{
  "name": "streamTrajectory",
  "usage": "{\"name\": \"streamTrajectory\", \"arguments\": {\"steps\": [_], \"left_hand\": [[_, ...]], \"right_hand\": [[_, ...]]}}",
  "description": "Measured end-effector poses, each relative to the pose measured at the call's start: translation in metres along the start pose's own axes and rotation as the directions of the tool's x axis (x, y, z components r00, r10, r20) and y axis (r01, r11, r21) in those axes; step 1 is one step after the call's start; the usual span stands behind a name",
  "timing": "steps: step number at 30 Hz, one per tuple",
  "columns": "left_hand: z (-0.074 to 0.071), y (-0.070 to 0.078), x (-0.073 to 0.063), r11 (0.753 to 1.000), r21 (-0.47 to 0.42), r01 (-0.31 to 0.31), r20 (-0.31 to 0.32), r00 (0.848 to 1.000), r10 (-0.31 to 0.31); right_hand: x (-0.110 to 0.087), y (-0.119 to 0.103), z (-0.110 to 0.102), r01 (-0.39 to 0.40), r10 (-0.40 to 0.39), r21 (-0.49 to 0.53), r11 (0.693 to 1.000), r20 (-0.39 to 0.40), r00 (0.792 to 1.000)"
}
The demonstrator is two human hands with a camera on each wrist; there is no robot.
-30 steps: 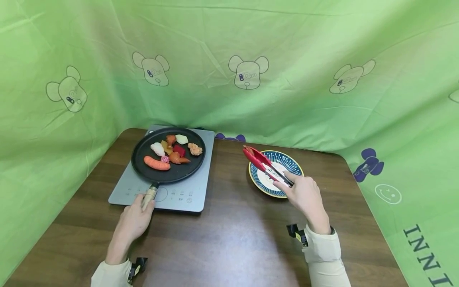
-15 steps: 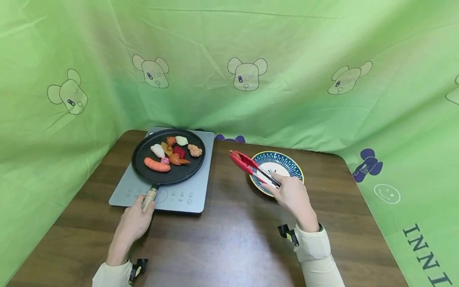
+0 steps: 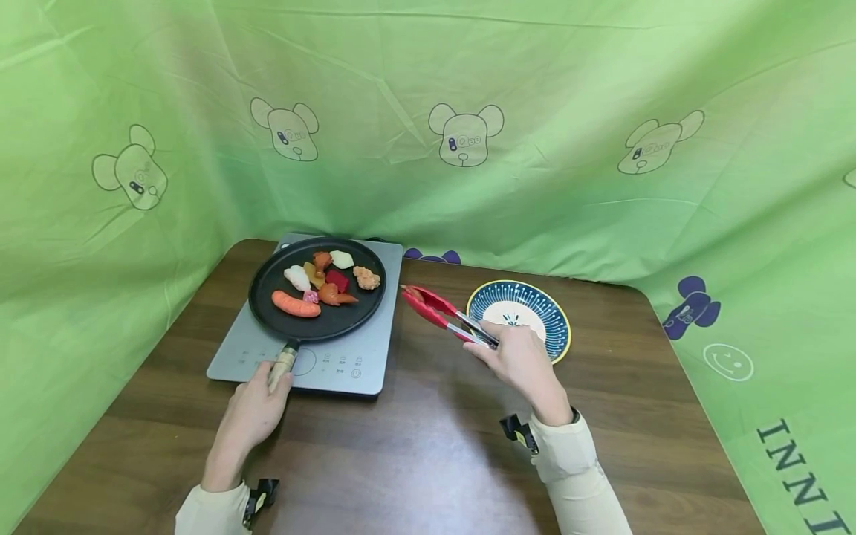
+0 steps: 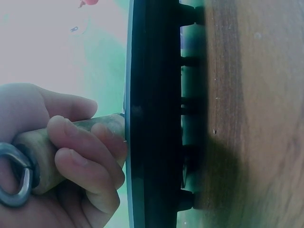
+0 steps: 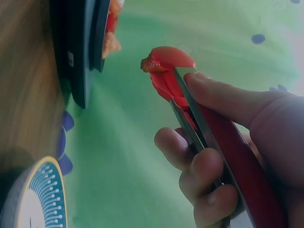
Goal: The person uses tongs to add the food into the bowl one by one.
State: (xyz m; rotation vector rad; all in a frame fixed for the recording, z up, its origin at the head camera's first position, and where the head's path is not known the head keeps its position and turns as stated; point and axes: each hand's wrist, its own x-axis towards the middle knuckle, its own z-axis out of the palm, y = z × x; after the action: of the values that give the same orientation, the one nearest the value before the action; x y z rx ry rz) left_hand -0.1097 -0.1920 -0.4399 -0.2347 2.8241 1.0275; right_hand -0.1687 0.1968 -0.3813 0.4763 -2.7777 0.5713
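Note:
My left hand (image 3: 254, 409) grips the wooden handle (image 4: 52, 152) of a flat black frying pan (image 3: 354, 316), its fingers curled round the grip below a metal hanging ring (image 4: 21, 185). Several food pieces lie in the pan, among them a sausage (image 3: 296, 304), a red square (image 3: 336, 280) and a fried chunk (image 3: 366, 278). In my right hand (image 3: 524, 364) are red-tipped metal tongs (image 3: 435, 306), raised between the plate and the pan. The right wrist view shows a small brownish-orange food piece (image 5: 151, 65) pinched at their tips, mostly hidden by the red heads.
The pan sits on a grey induction cooktop (image 3: 364, 371) at the back left of the wooden table (image 3: 401, 461). A blue-and-white plate (image 3: 556, 319) with a yellow rim stands at the back right, partly behind my right hand. Green printed cloth (image 3: 374, 178) hangs behind the table.
My right hand has moved left from over the plate, carrying the tongs and the food piece toward the pan. The left hand keeps its hold on the pan handle.

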Motion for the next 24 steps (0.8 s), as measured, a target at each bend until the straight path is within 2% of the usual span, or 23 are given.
{"name": "streamTrajectory", "arguments": {"steps": [6,19,24], "left_hand": [[0.001,0.000,-0.001,1.000,0.005,0.003,-0.005,1.000,-0.003],[0.002,-0.001,0.000,1.000,0.012,0.007,-0.005,1.000,-0.007],[0.001,0.000,-0.001,1.000,0.011,0.008,0.000,1.000,-0.008]], "right_hand": [[0.006,-0.009,0.006,0.036,-0.037,0.019,0.999,0.026,0.999],[0.021,-0.029,0.017,0.133,-0.132,-0.009,0.991,0.052,0.990],[0.027,-0.036,0.019,0.142,-0.141,-0.017,0.990,0.077,0.987]]}}
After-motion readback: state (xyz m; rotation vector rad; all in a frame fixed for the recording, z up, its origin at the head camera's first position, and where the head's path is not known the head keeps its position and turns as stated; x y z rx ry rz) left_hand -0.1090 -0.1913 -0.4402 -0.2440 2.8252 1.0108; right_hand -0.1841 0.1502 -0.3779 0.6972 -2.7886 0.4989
